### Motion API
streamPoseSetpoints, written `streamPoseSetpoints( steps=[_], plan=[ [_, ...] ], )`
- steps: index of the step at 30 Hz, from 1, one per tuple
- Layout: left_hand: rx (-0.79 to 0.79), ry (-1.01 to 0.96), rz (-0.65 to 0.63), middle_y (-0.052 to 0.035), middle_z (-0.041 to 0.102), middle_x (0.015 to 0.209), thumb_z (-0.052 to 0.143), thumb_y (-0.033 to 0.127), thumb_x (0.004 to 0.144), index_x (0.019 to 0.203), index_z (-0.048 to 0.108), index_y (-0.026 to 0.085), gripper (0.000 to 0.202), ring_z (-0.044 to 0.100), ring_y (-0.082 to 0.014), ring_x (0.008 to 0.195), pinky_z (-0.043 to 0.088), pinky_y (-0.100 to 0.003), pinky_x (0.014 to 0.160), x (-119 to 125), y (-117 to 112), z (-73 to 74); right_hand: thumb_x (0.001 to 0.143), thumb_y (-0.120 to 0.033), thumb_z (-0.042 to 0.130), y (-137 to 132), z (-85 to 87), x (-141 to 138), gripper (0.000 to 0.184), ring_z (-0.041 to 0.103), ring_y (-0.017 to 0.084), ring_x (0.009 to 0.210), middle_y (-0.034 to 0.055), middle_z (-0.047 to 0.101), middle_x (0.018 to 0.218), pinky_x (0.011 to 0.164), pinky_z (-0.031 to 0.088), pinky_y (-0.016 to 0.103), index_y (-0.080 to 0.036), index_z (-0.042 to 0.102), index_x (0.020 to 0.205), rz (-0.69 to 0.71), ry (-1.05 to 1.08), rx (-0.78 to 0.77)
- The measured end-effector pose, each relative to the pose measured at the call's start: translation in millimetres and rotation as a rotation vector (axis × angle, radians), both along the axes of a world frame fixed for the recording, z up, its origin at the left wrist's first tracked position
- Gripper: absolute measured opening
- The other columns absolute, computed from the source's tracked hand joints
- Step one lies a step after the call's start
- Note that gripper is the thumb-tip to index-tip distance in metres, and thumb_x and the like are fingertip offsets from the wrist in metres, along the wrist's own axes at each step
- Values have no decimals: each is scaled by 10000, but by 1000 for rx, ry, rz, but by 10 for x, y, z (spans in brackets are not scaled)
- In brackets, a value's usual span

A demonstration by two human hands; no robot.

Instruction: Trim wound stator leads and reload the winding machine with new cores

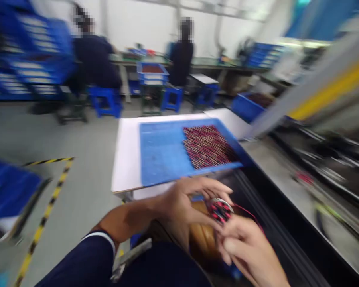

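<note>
Just below blue tray [164, 155]: round wired part [219, 210]. Left hand [182, 207] fingers curled around it; right hand [247, 249] fingers pinching its near edge.

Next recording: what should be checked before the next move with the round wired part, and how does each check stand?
1. Round part held between left hand and right hand: ok.
2. Red wire free of snags: cannot tell, blurred.
3. Bare floor in blue tray: ok, its left half.
4. Tray resting on white board: ok.
5. Sharp view of the grip: not ok, motion blur.
</note>
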State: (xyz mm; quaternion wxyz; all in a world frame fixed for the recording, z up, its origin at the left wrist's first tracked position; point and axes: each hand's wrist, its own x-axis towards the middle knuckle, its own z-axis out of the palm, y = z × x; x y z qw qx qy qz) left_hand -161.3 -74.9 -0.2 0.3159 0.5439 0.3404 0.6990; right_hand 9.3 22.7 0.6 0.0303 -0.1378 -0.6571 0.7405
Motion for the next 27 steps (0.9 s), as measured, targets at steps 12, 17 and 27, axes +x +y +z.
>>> streamPoseSetpoints(
  steps=[12, 17, 27],
  plan=[
    [-28, -34, -526, -46, 734, 1039, 861, -8, 586, 1208, 626, 223, 703, 720, -141, 868, 600, -205, 756, 1028, 813, 58, 587, -255, 913, -265, 47, 1107, 334, 640, 105, 510, 9, 734, 662, 476, 514, 197, -160, 659, 783, -760, 206, -328],
    [-34, -21, -661, -39, 726, 1031, 855, 8, 611, 1213, 620, 229, 683, 719, -138, 868, 606, -214, 762, 1324, 949, 108, 557, -197, 915, -329, 38, 1296, 335, 610, 89, 457, -38, 684, 580, 459, 526, 188, -170, 645, 754, -898, 259, -310],
    [-31, 123, -577, -57, 734, 1040, 880, 74, 608, 1213, 599, 207, 680, 712, -171, 944, 595, -216, 767, 1426, 851, 145, 757, -306, 806, -493, -51, 1781, 152, 528, 59, 352, 0, 667, 552, 340, 390, 147, -168, 769, 808, -676, 199, -221]
  ],
)
